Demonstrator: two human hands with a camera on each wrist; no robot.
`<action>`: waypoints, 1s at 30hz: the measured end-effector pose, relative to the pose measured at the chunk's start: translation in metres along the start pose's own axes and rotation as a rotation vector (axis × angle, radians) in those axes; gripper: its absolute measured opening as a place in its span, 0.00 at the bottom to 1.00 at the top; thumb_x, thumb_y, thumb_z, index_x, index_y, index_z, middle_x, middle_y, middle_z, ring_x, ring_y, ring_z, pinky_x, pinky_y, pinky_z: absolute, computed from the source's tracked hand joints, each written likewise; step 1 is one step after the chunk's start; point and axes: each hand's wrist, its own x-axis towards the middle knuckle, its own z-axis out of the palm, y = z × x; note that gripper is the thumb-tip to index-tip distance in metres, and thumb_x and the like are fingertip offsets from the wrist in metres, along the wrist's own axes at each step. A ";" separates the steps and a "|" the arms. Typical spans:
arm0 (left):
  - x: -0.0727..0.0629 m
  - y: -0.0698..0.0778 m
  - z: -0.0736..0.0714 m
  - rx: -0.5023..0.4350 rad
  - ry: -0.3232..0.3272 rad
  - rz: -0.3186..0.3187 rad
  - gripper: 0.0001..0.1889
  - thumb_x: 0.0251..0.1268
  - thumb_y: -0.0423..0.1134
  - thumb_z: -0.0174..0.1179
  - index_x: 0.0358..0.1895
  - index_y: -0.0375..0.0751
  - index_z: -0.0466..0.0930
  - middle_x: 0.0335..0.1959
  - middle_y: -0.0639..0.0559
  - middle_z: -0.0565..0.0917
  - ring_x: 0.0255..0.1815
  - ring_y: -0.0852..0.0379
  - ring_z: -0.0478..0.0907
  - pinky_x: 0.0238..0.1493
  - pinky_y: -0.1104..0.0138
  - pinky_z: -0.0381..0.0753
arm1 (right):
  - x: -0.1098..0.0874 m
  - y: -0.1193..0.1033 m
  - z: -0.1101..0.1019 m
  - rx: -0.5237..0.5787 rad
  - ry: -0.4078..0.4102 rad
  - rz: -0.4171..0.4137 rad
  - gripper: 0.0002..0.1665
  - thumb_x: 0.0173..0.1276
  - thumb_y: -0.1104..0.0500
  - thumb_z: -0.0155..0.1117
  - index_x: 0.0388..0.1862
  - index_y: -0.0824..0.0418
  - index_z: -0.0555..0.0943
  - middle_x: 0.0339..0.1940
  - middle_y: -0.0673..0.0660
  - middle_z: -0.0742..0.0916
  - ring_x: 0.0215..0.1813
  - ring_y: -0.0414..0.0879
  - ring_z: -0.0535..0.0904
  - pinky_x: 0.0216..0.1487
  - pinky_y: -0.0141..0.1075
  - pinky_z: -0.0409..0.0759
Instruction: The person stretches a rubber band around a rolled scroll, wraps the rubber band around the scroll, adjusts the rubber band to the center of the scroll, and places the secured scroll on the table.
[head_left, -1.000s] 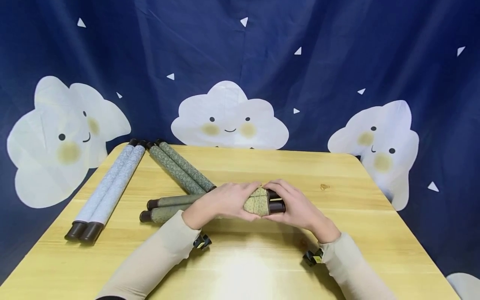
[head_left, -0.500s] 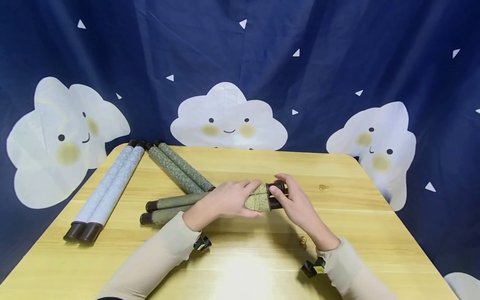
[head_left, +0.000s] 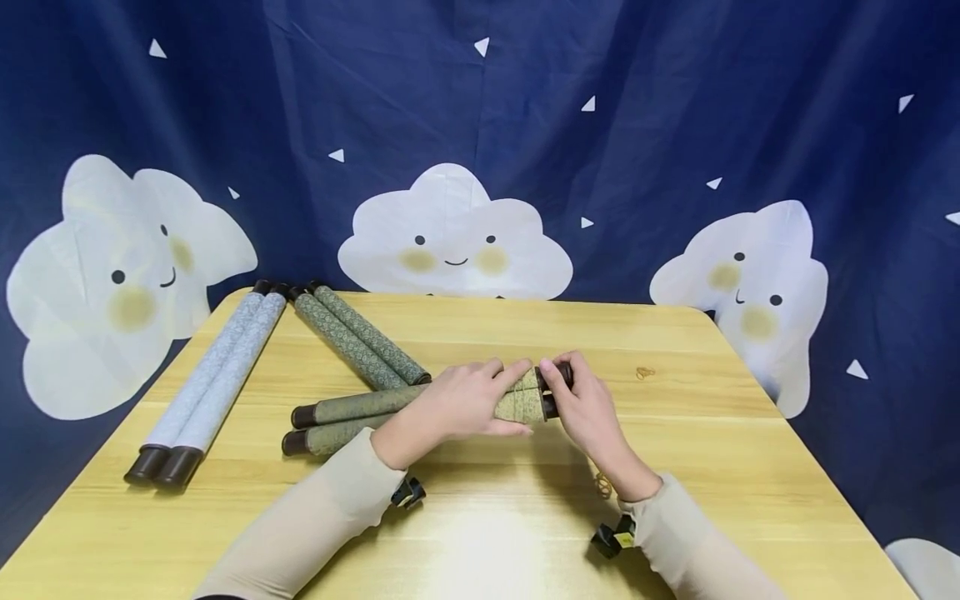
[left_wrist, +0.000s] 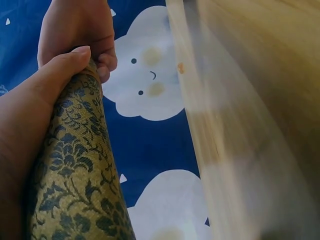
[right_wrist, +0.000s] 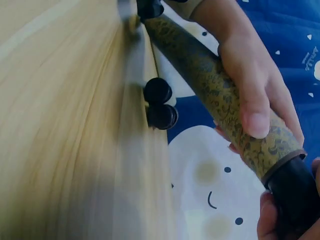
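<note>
A pair of olive-yellow scrolls (head_left: 367, 406), patterned with dark flowers in the left wrist view, lies side by side with dark end knobs. My left hand (head_left: 461, 404) grips the pair near its right end, thumb and fingers wrapped around the patterned cloth (right_wrist: 200, 65). At that same end my right hand (head_left: 594, 412) holds the dark knobs (right_wrist: 290, 187), its thumb on top. A thin band (left_wrist: 90, 74) crosses the roll close to the right hand's fingers. The middle of the scrolls is hidden under my left hand.
Two pale blue scrolls (head_left: 217, 375) lie along the table's left side. Beside them, dark green scrolls (head_left: 360, 337) slant toward the olive pair. Small rubber bands (head_left: 645, 372) lie on the right of the table (head_left: 720, 475); more bands (head_left: 603, 486) show by my right wrist.
My right hand has drawn back from beside the left fingers and now grasps the dark knobs. Rubber bands by the right wrist have come into sight. The left hand keeps its grip.
</note>
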 end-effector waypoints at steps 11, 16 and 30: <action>-0.001 0.005 0.002 -0.040 -0.076 -0.034 0.51 0.56 0.78 0.48 0.74 0.45 0.59 0.54 0.43 0.80 0.39 0.48 0.82 0.35 0.59 0.85 | 0.000 0.003 0.005 -0.063 0.069 -0.134 0.17 0.75 0.43 0.54 0.41 0.53 0.82 0.34 0.53 0.86 0.36 0.49 0.80 0.37 0.45 0.78; -0.002 0.009 0.004 -0.088 -0.110 -0.045 0.54 0.53 0.82 0.43 0.75 0.44 0.59 0.59 0.45 0.77 0.51 0.48 0.80 0.42 0.56 0.84 | -0.002 0.003 0.008 -0.113 0.069 -0.146 0.17 0.75 0.44 0.55 0.37 0.53 0.83 0.32 0.52 0.87 0.34 0.49 0.82 0.36 0.45 0.79; 0.000 0.011 0.005 -0.043 -0.096 -0.015 0.47 0.63 0.75 0.44 0.69 0.38 0.66 0.58 0.46 0.77 0.52 0.50 0.79 0.44 0.58 0.84 | -0.001 0.007 0.011 -0.189 0.073 -0.158 0.16 0.75 0.48 0.54 0.34 0.54 0.83 0.28 0.51 0.86 0.30 0.48 0.81 0.32 0.43 0.79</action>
